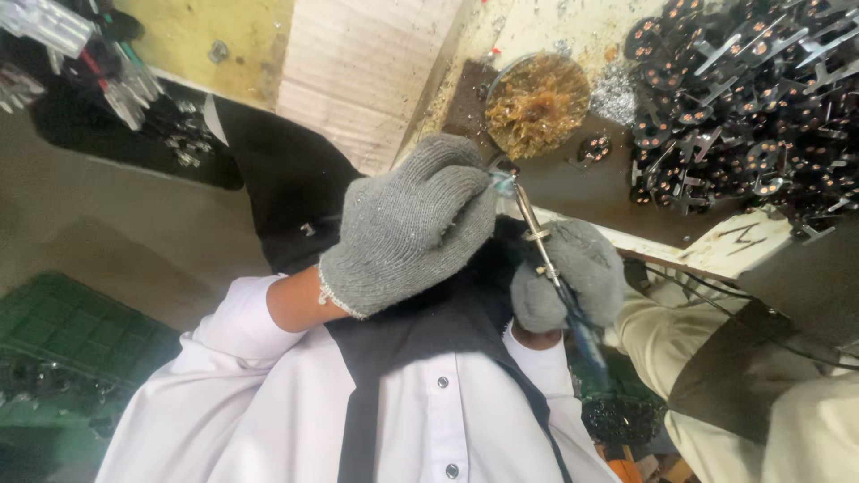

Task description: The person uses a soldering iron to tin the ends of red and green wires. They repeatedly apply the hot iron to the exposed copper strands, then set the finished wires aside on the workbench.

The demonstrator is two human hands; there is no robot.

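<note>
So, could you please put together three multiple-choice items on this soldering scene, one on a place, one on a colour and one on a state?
1. Where is the round tin of brownish paste?
A. on the green crate
B. on the bench beyond the hands
C. in the left hand

2. What colour are the knit gloves?
A. grey
B. orange
C. blue

3. How is the soldering iron held?
A. lying loose on the bench
B. hanging from a hook
C. gripped in the right hand

Answers: 1 B, it sits on the bench beside the pile of dark round parts. 2 A, both the left hand and the right wear grey. 3 C, the right glove wraps round its shaft.
</note>
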